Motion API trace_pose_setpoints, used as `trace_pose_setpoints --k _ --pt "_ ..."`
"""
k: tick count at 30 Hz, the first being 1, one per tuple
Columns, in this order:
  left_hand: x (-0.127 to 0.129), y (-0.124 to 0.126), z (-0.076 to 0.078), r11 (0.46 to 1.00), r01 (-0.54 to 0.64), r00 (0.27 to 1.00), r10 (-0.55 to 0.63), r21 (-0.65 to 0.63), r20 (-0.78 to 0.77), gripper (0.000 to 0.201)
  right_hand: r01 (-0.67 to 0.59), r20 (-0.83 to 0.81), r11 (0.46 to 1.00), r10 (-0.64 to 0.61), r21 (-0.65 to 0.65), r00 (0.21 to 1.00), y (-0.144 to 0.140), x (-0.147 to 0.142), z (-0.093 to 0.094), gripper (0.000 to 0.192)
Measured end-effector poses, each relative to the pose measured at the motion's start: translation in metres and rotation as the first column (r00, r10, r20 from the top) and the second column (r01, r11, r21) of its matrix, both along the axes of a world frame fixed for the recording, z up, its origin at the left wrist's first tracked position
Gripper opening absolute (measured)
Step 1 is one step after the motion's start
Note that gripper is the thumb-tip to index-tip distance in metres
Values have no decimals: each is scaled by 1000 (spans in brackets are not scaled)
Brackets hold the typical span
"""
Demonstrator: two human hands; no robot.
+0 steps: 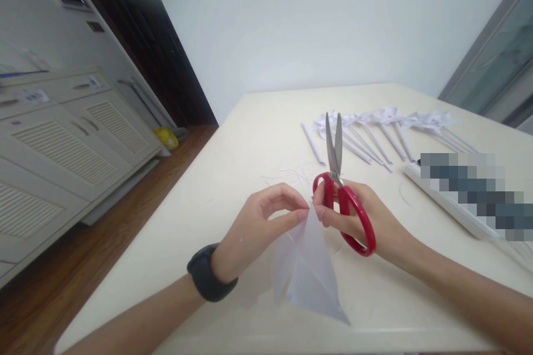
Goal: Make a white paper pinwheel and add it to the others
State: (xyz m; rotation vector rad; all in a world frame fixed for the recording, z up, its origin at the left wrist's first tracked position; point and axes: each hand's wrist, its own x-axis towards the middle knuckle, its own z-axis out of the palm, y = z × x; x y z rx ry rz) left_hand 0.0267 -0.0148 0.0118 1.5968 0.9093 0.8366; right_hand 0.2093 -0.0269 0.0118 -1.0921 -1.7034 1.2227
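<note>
My left hand [266, 222] pinches the top corner of a folded white paper [308, 274] between thumb and fingers. The paper hangs down toward me, over the cream table [233, 150]. My right hand [366, 216] grips red-handled scissors [339, 177], whose shut blades point up and away from me. The right fingertips also touch the paper's top corner, right beside the left fingertips. A black band sits on my left wrist.
Several rolled white paper sticks with cut paper tops [375, 133] lie in a row at the far right of the table. Thin paper slivers [291, 175] are scattered beyond my hands. A white flat object [449, 205] lies on the right. Cabinets [62, 138] stand left, across a wooden floor.
</note>
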Motion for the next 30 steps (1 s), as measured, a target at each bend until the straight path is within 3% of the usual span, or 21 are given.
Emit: trace_pose_setpoints --k 3,5,19,30 --pt "0 -2 0 982 -27 996 43 185 -84 8 7 -24 1000 -7 -11 1000 -3 -2 -1 12" --pt "0 -3 -1 973 -21 992 48 230 -117 8 -3 -42 1000 2 -16 999 -4 -2 -1 12" --pt "-2 1 -4 985 12 997 1 170 -81 6 -9 -17 1000 9 -20 1000 0 -1 -4 7" --pt "-2 -3 -3 951 7 985 46 309 -165 5 27 46 998 -30 57 999 -2 -2 -4 10"
